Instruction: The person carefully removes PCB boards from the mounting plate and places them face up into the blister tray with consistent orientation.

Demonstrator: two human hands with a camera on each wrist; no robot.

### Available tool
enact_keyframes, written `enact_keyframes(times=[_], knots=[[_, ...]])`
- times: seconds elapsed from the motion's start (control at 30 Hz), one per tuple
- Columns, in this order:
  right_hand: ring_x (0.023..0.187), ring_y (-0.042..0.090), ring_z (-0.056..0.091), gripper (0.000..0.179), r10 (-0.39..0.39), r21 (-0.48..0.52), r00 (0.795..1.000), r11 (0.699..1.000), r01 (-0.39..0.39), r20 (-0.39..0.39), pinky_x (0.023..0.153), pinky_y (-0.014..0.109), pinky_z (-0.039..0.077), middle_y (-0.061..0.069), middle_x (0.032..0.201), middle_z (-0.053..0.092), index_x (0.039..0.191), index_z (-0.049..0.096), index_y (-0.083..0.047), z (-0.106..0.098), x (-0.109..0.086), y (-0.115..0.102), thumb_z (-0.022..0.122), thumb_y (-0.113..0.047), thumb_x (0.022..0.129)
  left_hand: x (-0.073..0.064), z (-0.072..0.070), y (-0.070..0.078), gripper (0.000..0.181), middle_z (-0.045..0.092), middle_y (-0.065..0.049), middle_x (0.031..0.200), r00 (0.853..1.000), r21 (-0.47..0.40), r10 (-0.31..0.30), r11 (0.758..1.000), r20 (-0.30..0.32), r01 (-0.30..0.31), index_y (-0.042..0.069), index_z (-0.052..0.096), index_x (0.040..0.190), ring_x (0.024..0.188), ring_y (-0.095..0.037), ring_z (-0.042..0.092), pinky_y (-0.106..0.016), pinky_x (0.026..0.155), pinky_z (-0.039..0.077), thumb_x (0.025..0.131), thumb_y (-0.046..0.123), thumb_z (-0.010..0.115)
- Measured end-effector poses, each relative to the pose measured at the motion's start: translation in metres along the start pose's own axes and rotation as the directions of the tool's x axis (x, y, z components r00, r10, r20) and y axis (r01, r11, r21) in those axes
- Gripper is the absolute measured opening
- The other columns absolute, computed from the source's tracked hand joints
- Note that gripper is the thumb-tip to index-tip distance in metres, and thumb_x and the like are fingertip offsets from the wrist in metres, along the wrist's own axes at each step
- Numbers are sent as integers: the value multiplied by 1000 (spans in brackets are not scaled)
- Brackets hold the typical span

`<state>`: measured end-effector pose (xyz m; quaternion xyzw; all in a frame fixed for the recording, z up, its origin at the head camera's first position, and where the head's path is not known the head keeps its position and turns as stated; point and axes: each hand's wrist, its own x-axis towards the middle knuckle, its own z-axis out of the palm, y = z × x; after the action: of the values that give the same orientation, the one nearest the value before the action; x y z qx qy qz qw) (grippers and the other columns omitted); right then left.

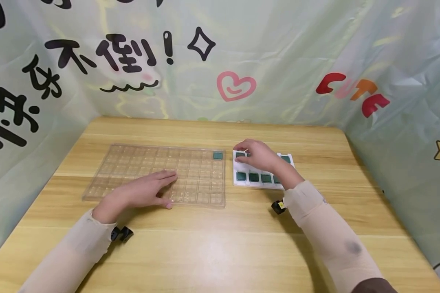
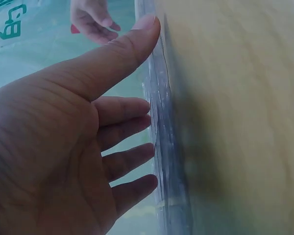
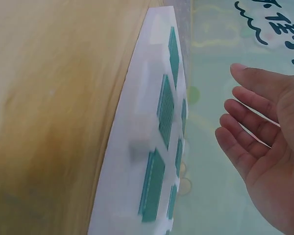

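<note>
My left hand point(image 1: 141, 191) lies with its fingers fairly straight on a clear plastic tray point(image 1: 201, 198) divided into many small cells. In the left wrist view, the fingertips point(image 2: 146, 149) meet the tray's edge and the thumb is spread apart. One green square chip point(image 1: 218, 156) sits in the tray's far right corner cell. Over a white tray point(image 1: 238, 166) to the right hovers my right hand point(image 1: 262, 155), its fingers loosely bent with nothing between them in the right wrist view. Several green chips point(image 3: 165, 112) lie in the white tray, some hidden by the hand.
Both trays lie side by side on a wooden table point(image 1: 212, 244), with a narrow gap between them. A printed cloth point(image 1: 278, 53) hangs behind the table and along its sides. Small black cameras point(image 1: 122, 234) are worn at the wrists.
</note>
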<state>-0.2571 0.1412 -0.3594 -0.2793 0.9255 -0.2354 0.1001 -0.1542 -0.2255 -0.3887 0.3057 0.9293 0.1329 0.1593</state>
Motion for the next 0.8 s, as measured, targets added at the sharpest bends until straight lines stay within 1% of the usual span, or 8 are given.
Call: enact_keyframes(times=[0.23,0.4,0.5,0.8], knots=[[116,29,56,46,38,27,999,999,-38,-12,99,48,47,7,130,60,133,61,-9,-2,-23,6,70,-30,92,0,4,-1,95,23,-16,159,1000,13,6,1000,-2,-6,0,29,152,145,-37,21,-52,115,23,86,58,65],[114,30,57,47,24,51,999,998,-22,-35,98,49,47,9,129,60,133,61,-8,-3,-36,14,69,-32,93,0,3,0,93,26,-17,158,1000,26,9,1000,-14,-8,-1,31,151,143,-38,24,-52,114,25,86,55,67],[114,30,57,49,10,61,999,998,-8,-36,98,49,47,10,130,60,134,59,-7,-3,-42,17,67,-34,94,0,3,0,92,27,-19,157,1000,41,10,999,-16,-10,-3,32,151,143,-38,25,-52,114,27,87,54,68],[115,28,58,50,14,104,999,994,-11,-35,98,49,47,9,130,60,135,59,-5,-2,-57,24,66,-34,95,0,3,0,93,28,-18,157,1000,59,21,998,-23,-19,-3,33,150,142,-38,27,-52,113,28,86,54,68]])
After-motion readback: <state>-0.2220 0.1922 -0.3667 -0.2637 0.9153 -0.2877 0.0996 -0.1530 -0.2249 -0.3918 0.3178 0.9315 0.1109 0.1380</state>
